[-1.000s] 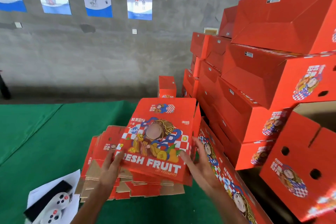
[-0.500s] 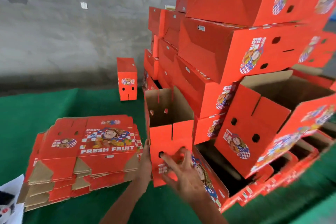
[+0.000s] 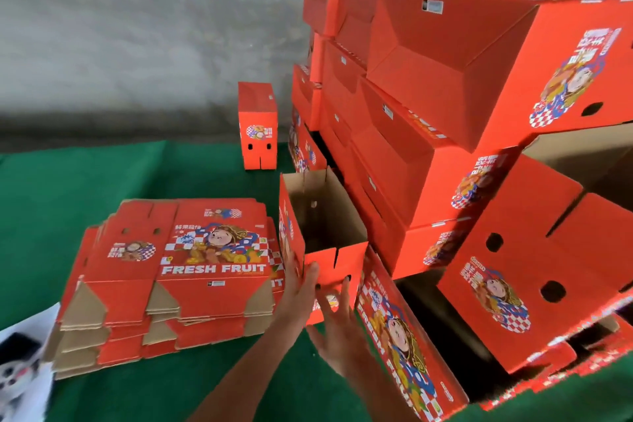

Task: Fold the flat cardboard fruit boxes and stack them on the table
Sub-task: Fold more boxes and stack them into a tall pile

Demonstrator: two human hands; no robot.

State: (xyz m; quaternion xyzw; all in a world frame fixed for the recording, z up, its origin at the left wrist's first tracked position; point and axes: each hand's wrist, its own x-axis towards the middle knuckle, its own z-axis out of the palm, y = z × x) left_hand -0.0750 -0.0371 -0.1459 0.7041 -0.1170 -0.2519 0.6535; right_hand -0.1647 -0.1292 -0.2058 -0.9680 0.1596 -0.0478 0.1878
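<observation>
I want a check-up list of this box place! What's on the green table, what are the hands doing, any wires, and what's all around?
Surface: green cloth table, wrinkled at the left.
Job's things: flat boxes pile at the left; opened box standing upright, top open; folded boxes stack at the right, several lying tilted.
Clutter: lone small box upright near the wall; white paper with a blurred gadget at the bottom left corner.
Hands: left hand flat against the opened box's left side; right hand with spread fingers on its front panel.
Cables: nothing seen.
Surroundings: grey concrete wall.
</observation>
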